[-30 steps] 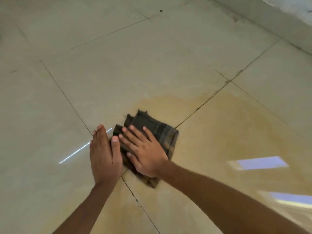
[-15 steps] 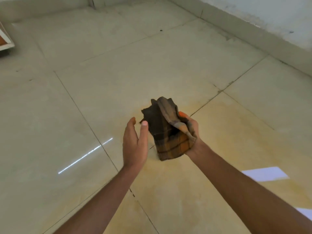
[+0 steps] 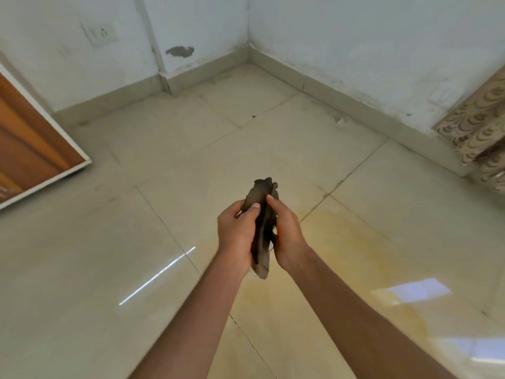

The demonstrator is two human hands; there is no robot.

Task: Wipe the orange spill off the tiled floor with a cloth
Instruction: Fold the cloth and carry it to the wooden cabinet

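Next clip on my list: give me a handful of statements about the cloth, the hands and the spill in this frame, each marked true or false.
1. The cloth lies flat on the tiled floor. False: it is bunched up and held above the floor.
2. The left hand and the right hand both grip the cloth. True.
3. Orange spill shows on the tiles right of the hands. True.
4. The orange-brown wooden panel is at the right edge. False: it is at the left edge.
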